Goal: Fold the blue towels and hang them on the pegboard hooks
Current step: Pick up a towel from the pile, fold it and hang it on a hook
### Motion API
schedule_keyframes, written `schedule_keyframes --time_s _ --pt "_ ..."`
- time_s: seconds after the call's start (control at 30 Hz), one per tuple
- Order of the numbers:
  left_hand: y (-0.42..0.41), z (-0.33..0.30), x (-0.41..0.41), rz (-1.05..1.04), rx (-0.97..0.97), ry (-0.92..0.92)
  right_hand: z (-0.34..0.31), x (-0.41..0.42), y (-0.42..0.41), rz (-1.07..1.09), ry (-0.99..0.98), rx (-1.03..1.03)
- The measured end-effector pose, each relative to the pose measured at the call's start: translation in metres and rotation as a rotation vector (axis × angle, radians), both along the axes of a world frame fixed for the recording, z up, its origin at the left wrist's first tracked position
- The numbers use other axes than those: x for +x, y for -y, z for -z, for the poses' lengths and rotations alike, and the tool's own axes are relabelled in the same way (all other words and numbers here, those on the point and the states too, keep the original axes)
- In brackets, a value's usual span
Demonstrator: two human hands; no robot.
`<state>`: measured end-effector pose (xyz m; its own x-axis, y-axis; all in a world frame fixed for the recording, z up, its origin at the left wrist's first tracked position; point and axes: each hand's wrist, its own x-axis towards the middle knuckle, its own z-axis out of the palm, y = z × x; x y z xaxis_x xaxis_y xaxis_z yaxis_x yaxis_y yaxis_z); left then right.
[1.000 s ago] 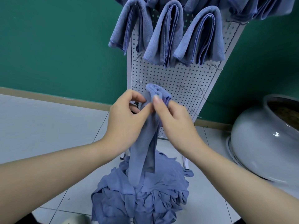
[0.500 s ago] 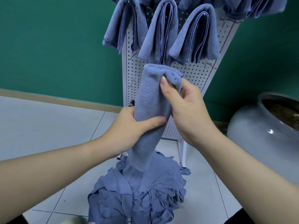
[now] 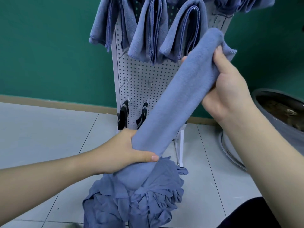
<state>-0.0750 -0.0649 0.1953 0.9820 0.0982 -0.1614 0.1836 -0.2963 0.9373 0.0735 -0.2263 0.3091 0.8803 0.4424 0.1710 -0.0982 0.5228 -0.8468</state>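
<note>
Since the earlier frame, both hands draw the long blue folded towel point(image 3: 177, 102) taut before the white pegboard point(image 3: 141, 74): right hand point(image 3: 225, 89) fingers grip its top, left hand point(image 3: 125, 150) fingers its bottom. Three folded blue towels point(image 3: 151, 28) hang; a crumpled blue towel pile point(image 3: 136, 199) remains below.

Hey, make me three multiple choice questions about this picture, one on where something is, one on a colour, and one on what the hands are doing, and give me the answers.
1. Where is the pile of loose towels?
A. on the floor at the foot of the pegboard
B. inside the grey pot
C. on a shelf

2. What colour is the wall behind the pegboard?
A. white
B. green
C. red

3. How is the long folded towel held?
A. by the left hand alone
B. it hangs on a hook
C. by both hands, one at each end

Answers: 1 A, the heap lies on the tiles below the board. 2 B, it is plain green. 3 C, the left hand grips the low end and the right hand the high end.
</note>
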Motion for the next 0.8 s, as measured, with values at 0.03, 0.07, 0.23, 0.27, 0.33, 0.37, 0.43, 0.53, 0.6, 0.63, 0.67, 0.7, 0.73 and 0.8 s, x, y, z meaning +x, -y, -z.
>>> schedule_keyframes --time_s 0.03,0.07,0.23,0.27,0.33,0.37,0.43,0.53,0.6,0.63,0.67,0.7,0.73,0.8 --pt "-0.002 0.0 0.0 0.035 0.031 -0.016 0.002 0.005 0.002 0.042 -0.022 -0.013" --pt "-0.005 0.0 0.0 0.066 0.047 -0.03 0.005 0.01 0.004 0.078 -0.047 -0.028" --pt "-0.026 -0.006 0.002 0.41 0.195 -0.286 0.02 0.015 0.011 0.11 -0.168 -0.093" --pt "-0.031 -0.006 0.003 0.485 0.25 -0.358 0.023 0.013 0.011 0.096 -0.196 -0.109" --pt "-0.036 -0.007 0.007 0.557 0.328 -0.417 0.027 0.009 0.01 0.046 -0.241 -0.144" --pt "-0.036 -0.007 0.01 0.566 0.342 -0.401 0.029 0.007 0.01 0.022 -0.261 -0.151" --pt "-0.032 -0.005 0.019 0.528 0.251 -0.304 0.032 0.001 0.008 -0.012 -0.303 -0.136" --pt "-0.02 -0.005 0.034 0.35 -0.055 -0.139 0.034 -0.004 0.004 -0.03 -0.353 -0.111" --pt "-0.011 -0.008 0.042 0.259 -0.165 -0.048 0.035 -0.004 0.003 -0.009 -0.373 -0.111" --pt "-0.006 -0.01 0.045 0.227 -0.199 -0.013 0.035 -0.003 0.004 0.011 -0.374 -0.112" --pt "-0.003 -0.01 0.047 0.195 -0.221 0.011 0.034 -0.002 0.005 0.033 -0.373 -0.114" --pt "-0.001 -0.011 0.048 0.169 -0.227 0.026 0.034 0.0 0.006 0.055 -0.372 -0.117" --pt "0.001 -0.012 0.048 0.149 -0.226 0.031 0.035 0.003 0.008 0.076 -0.371 -0.123" --pt "0.001 -0.013 0.047 0.127 -0.217 0.008 0.038 0.011 0.012 0.121 -0.363 -0.153"
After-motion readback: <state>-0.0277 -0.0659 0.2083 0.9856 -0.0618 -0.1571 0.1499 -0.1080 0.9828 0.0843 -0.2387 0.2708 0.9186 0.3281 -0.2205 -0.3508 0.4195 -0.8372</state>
